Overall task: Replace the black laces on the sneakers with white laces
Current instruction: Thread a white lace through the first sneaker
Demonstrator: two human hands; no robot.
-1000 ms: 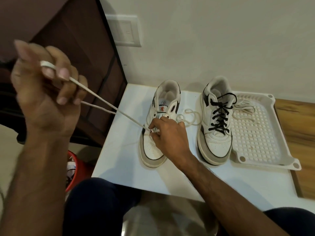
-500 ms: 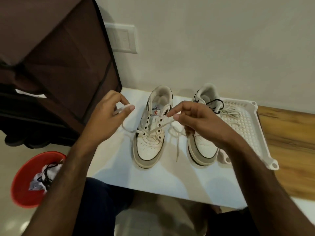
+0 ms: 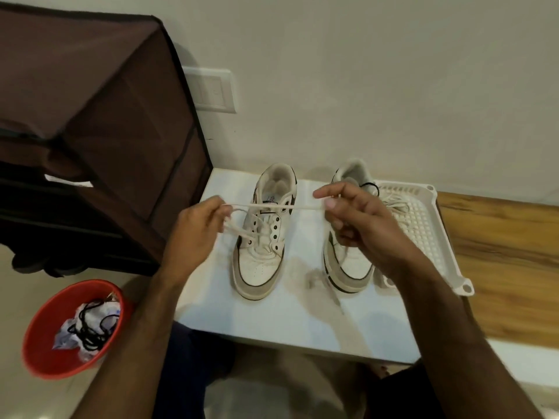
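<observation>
While the left hand (image 3: 193, 234) pinches one end, the right hand (image 3: 360, 225) pinches the white lace (image 3: 290, 207) (stretched taut) above the left sneaker (image 3: 260, 261).

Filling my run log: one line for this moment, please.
left hand: pinches white lace | right hand: pinches other end | left white sneaker: bottom eyelets threaded

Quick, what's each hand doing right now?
Left hand: pinches one end of the flat white lace.
Right hand: pinches its other end.
</observation>
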